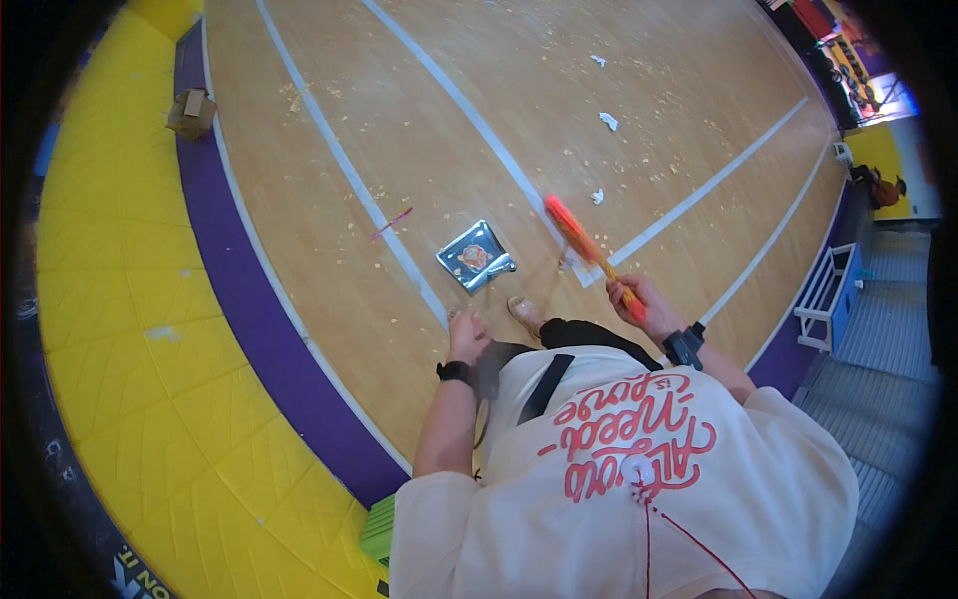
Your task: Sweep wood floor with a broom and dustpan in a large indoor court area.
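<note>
In my right hand is a short-handled brush or broom with red-orange bristles, its head pointing forward and left over the wooden floor. My left hand hangs low by my left leg; whether it holds something cannot be told. On the floor in front of my feet lies a shiny metal dustpan with a short handle towards the right and an orange-brown patch on it. To its left a thin pink stick lies across a pale floor line.
Small pale bits and crumpled white papers are scattered over the floor. Yellow padding and a purple border run along the left, with a cardboard box there. At right stand a blue-and-white bench and, farther off, a seated person.
</note>
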Available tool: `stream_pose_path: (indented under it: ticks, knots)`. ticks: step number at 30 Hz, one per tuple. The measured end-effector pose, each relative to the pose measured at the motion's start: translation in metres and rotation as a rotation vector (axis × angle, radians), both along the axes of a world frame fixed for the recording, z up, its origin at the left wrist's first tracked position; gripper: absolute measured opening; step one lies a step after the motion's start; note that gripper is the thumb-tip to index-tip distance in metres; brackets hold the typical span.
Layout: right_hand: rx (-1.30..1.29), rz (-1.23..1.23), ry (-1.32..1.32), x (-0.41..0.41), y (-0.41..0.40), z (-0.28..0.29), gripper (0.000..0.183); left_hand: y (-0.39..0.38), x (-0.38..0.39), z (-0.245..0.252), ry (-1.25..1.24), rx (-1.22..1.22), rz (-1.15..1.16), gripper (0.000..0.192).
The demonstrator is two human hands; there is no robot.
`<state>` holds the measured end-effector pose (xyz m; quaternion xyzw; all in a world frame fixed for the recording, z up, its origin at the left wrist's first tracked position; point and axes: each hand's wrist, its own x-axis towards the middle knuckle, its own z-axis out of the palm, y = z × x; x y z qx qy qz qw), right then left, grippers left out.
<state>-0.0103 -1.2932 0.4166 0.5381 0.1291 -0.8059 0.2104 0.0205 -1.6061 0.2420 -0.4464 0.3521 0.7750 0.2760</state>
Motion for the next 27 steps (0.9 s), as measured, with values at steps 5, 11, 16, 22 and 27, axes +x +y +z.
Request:
stream_pose_path:
  ticks: [5,11,16,22,27]
  knots:
    - [-0.041,0.02,-0.061,0.046,0.011,0.0,0.01,0.056,-0.045,0.008,-0.132,0.242,-0.047,0.073]
    - [0.059,0.268,-0.094,0.067,0.021,0.02,0.009,0.092,-0.083,-0.022,-0.147,0.59,0.609,0.034]
    - [0.313,0.591,0.04,0.056,0.012,0.033,0.006,0.064,-0.073,-0.052,-0.125,0.639,0.695,0.013]
    - [0.475,0.737,0.236,0.018,0.002,0.05,0.027,0.02,-0.04,-0.037,-0.019,0.508,0.457,0.011]
    - [0.662,0.849,0.41,-0.014,-0.006,0.047,0.047,0.021,-0.047,-0.016,-0.246,0.405,0.434,0.007]
